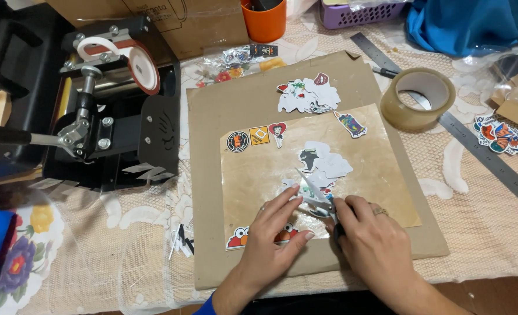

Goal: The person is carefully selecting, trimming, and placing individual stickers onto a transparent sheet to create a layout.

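At far left I see the black press machine (104, 111) on the tabletop (486, 233). My left hand (270, 236) lies spread, fingertips pressing a sticker (314, 198) onto the clear sheet (369, 175) on the cardboard (212, 175). My right hand (375, 245) pinches that sticker's edge. The tape roll (417, 98) sits far right.

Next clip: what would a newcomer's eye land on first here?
Both hands, left hand and right hand, meet at the front of a cardboard sheet strewn with colourful stickers, the right working small scissors. A black press machine stands to the left, and a roll of clear tape far right.
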